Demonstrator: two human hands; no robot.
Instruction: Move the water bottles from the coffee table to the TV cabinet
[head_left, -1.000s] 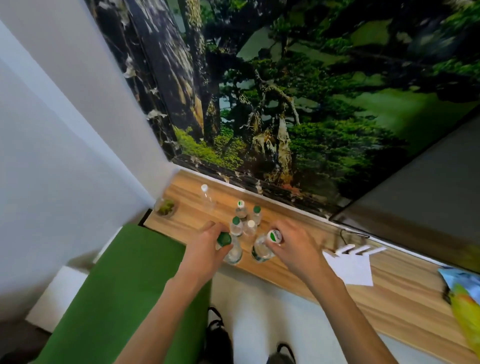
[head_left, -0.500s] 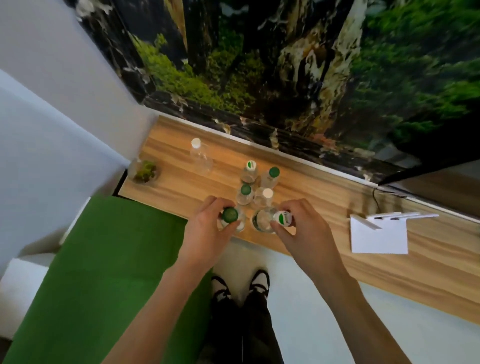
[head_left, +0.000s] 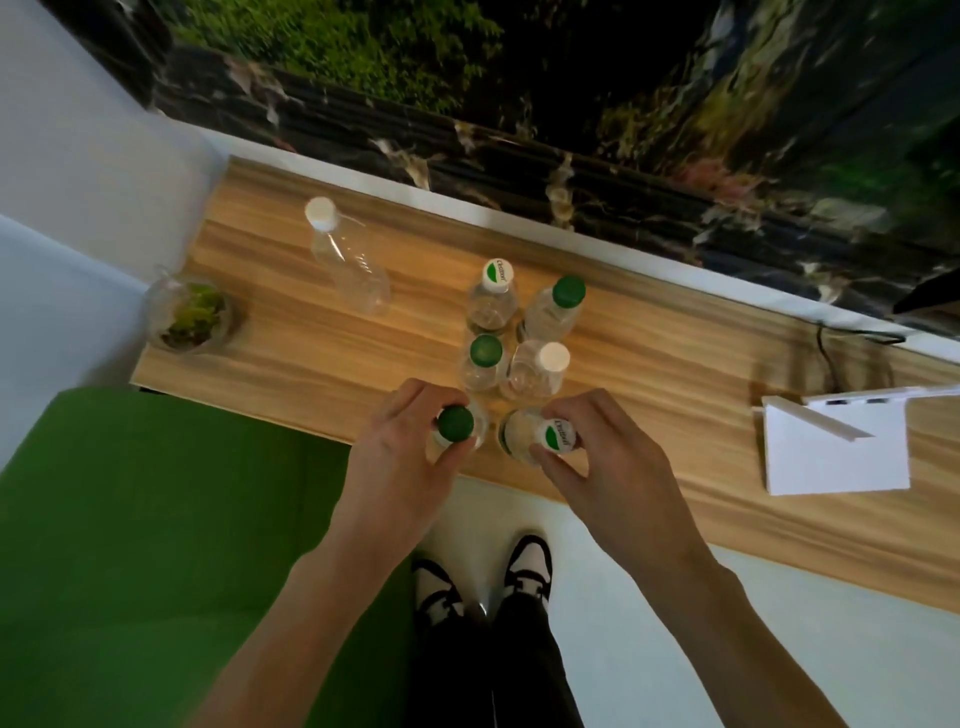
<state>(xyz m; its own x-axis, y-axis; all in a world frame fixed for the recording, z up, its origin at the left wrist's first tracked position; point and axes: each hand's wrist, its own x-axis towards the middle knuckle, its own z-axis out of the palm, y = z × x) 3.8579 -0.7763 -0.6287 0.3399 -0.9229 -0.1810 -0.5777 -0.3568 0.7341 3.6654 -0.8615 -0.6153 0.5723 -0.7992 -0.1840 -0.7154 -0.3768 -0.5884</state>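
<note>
On the wooden TV cabinet (head_left: 649, 395) stand several clear water bottles. My left hand (head_left: 400, 462) grips a green-capped bottle (head_left: 456, 425) by its neck at the cabinet's front edge. My right hand (head_left: 602, 462) holds a bottle with a white-and-green cap (head_left: 556, 435) right beside it. Both bottles stand upright on the wood. Behind them cluster a green-capped bottle (head_left: 484, 364), a white-capped bottle (head_left: 540, 371), another white-and-green-capped bottle (head_left: 493, 296) and another green-capped bottle (head_left: 556, 309). A taller empty bottle (head_left: 348, 260) stands apart to the left.
A small glass bowl with a green plant (head_left: 189, 317) sits at the cabinet's left end. A white box (head_left: 836, 452) lies to the right, with a black cable (head_left: 831, 358) behind it. A green seat (head_left: 156, 545) is at lower left. A dark forest mural covers the wall behind.
The camera has tilted down and closer to the cabinet. Both hands keep their hold on the two front bottles, which have settled upright at the front edge.
</note>
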